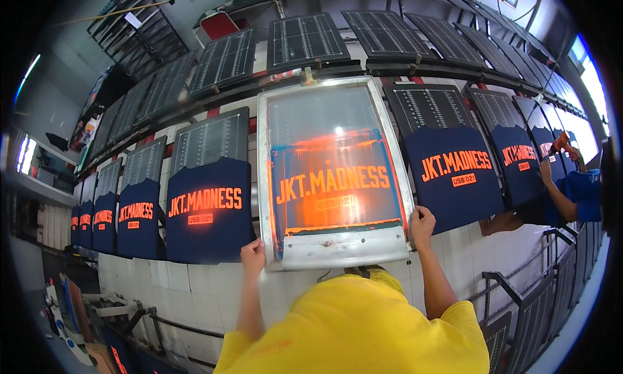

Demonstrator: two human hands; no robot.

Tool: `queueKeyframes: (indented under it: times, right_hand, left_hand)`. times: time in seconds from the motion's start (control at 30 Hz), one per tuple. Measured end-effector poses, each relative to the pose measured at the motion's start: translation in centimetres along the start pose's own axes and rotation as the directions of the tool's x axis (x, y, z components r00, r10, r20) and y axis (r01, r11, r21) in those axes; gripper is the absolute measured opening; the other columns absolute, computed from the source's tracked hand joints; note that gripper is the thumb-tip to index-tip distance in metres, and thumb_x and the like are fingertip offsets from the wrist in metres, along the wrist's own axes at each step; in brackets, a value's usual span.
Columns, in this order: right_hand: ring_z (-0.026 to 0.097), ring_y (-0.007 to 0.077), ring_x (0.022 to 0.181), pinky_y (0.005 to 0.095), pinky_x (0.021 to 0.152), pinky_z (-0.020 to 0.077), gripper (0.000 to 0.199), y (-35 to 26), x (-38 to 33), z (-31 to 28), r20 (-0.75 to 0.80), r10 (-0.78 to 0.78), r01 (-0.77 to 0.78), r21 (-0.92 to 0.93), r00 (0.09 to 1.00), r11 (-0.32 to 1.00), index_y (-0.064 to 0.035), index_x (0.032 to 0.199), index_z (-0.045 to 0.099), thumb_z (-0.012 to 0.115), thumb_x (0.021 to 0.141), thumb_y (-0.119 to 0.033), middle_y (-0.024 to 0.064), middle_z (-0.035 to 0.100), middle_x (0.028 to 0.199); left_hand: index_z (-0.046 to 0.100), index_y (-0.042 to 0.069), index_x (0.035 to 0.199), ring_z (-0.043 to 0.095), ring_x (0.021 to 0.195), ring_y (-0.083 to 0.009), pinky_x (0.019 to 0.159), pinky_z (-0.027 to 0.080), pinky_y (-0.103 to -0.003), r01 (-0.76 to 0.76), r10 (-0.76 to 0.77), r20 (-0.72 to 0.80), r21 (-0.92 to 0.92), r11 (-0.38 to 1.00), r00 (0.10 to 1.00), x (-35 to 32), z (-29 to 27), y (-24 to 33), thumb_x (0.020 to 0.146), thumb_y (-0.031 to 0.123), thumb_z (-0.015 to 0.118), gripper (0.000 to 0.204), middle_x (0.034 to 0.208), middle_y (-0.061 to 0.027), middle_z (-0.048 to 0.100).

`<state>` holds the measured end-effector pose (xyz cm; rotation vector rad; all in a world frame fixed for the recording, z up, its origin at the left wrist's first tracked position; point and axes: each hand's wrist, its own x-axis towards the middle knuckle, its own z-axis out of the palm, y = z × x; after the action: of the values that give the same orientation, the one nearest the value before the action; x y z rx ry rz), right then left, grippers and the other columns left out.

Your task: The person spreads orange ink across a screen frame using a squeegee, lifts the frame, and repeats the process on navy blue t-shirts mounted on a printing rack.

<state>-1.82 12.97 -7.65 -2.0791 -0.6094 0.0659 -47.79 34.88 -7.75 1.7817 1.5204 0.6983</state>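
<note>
In front of me is a screen-printing frame (262, 153) with a metal rim. Its mesh carries orange ink smears over a block of lettering, with blue along the edges. A silver metal plate (341, 245) with small bolts spans its near end. My left hand (253, 256) is closed on the near left corner of the frame. On the other side, my right hand (423, 223) grips the right rim a little farther up. Whatever lies under the frame is hidden, and I cannot tell whether the frame rests flat or is slightly raised.
Dark blue shirts (211, 237) with orange print lie on black boards to both sides. Behind runs a second row of bare black boards (307, 39). At the far right, another person's arm (559, 199) holds an orange tool (562, 142) over a shirt.
</note>
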Motion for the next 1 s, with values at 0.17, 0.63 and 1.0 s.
queueKeyframes:
  times: [0.17,0.63,1.0]
  right_hand:
    - [0.067,0.036,0.081,0.0391,0.076,0.0523,0.022,-0.2,0.5,-0.7,0.068,-0.078,0.082,-0.056,0.995,0.995,0.005,0.098,0.069,0.061,0.085,-0.01,0.0213,0.068,0.087]
    - [0.054,0.0313,0.119,0.0427,0.104,0.0426,0.08,-9.6,-3.0,-8.0,0.856,-0.413,0.859,-0.069,0.312,0.507,-0.0068,0.134,0.05,0.081,0.063,-0.023,0.0154,0.057,0.127]
    - [0.065,0.03,0.073,0.0422,0.073,0.0436,0.015,-12.2,1.8,-4.1,0.733,-0.409,0.787,-0.275,0.543,0.553,-0.0071,0.072,0.064,0.074,0.064,-0.015,0.0112,0.065,0.071]
  left_hand:
    - [0.071,-0.002,0.109,0.071,0.083,-0.0279,0.076,0.053,-0.034,-0.034,0.032,0.032,0.057,0.998,0.999,0.0,-0.1,-0.3,0.09,0.015,0.065,0.026,0.095,-0.0209,0.072]
    - [0.06,0.001,0.12,0.053,0.119,-0.0353,0.102,0.044,-0.043,-0.806,0.612,0.548,0.227,0.547,0.57,-5.0,-2.6,11.4,0.077,0.008,0.067,0.044,0.129,-0.0169,0.055]
    - [0.066,0.001,0.099,0.065,0.093,-0.0372,0.081,0.054,-0.046,-0.58,0.255,0.606,0.43,0.692,0.754,2.3,0.3,15.9,0.07,0.001,0.064,0.03,0.098,-0.0171,0.067]
